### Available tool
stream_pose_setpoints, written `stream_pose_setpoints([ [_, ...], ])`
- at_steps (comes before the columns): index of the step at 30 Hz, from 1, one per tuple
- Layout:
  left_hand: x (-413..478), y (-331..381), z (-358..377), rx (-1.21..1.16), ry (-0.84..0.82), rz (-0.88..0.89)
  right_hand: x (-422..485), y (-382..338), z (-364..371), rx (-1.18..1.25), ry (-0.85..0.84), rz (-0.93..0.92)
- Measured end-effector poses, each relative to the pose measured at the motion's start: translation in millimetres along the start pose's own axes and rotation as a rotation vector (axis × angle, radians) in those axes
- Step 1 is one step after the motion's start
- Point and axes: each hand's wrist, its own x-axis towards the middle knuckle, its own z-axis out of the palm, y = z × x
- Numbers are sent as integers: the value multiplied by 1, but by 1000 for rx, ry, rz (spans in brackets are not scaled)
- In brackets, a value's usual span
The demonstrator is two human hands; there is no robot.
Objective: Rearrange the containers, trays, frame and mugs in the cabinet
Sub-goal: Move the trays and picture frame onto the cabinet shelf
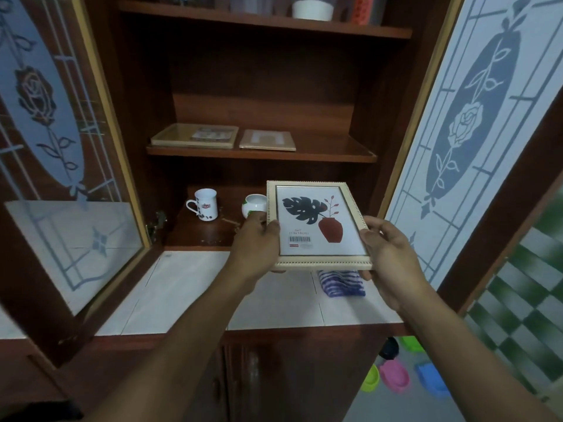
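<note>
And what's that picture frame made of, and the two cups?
The picture frame looks like cream plastic or painted wood, with beaded edges and a clear front, glass or plastic. The tall mug and the round mug are glossy white, probably glazed ceramic.

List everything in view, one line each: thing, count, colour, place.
picture frame: one, cream, held before the bottom shelf
tall mug: one, white, bottom shelf, left
round mug: one, white and green, bottom shelf, partly behind frame
left tray: one, tan, middle shelf
right tray: one, tan, middle shelf
white container: one, top shelf, cropped
orange item: one, top shelf, cropped
cloth: one, blue-and-white striped, counter
left hand: one, grips frame's left edge
right hand: one, grips frame's right edge
</note>
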Motion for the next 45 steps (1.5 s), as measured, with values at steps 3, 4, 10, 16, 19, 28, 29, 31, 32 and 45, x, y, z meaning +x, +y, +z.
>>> stream_pose_setpoints([
  [3, 20, 8, 7, 7, 19, 1, 21, -8, -3, -1, 5, 7],
  [4, 27, 10, 9, 14, 21, 4, 27, -12, -3, 3, 11, 4],
  [10, 77, 27, 19, 52, 34, 49, 73, -30, -3, 6, 20, -36],
  [16, 132, 53, 29, 46, -37, 34, 125, -54, -3, -4, 18, -41],
  [19, 163, 62, 38, 77, -86, 35, 149, -67, -5, 22, 19, -31],
  [28, 226, 81, 64, 31, -67, 5, 236, -76, -5, 29, 60, 18],
  [29, 233, 81, 66, 31, -71, 5, 244, -76, -4, 32, 61, 32],
  [31, 245, 81, 68, 42, -58, 1, 253, -76, -1, 30, 57, 53],
  [32, 249, 81, 69, 44, -44, 3, 257, -77, 2, 19, 53, 58],
  [45, 293, 106, 61, 316, -224, 22, 307, -105, 17, -143, 192, 97],
])
